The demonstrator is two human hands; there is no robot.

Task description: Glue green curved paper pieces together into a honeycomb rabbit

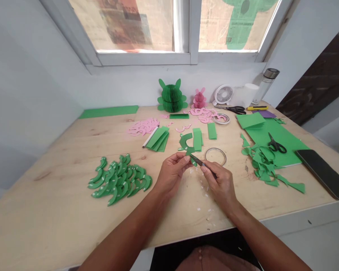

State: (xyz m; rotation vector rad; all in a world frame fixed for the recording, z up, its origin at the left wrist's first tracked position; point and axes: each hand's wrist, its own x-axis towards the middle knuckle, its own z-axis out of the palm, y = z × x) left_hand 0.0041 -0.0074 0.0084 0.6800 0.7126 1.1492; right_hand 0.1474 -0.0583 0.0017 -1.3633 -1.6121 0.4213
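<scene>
Above the table's middle, my left hand (pixel 173 170) pinches a curved green paper piece (pixel 186 141) with small whitish tabs on it. My right hand (pixel 220 184) is closed round slim dark tweezers (pixel 199 161), whose tip touches the lower end of that paper. My left fingers partly hide where the two meet. To the left of my hands lies a heap of similar green paper arcs (pixel 121 178) with white tabs. Tiny white scraps (pixel 198 209) are scattered below my right hand. Just beyond that hand, a thin tape roll (pixel 205 155) lies flat.
Folded green papers (pixel 158 139) and pink cutouts (pixel 142 127) lie farther back. Green offcuts (pixel 261 162), scissors (pixel 276 143) and a phone (pixel 324 173) are at right. Paper figures (pixel 173 98), a small fan (pixel 223 94) and a bottle (pixel 264 88) stand by the wall.
</scene>
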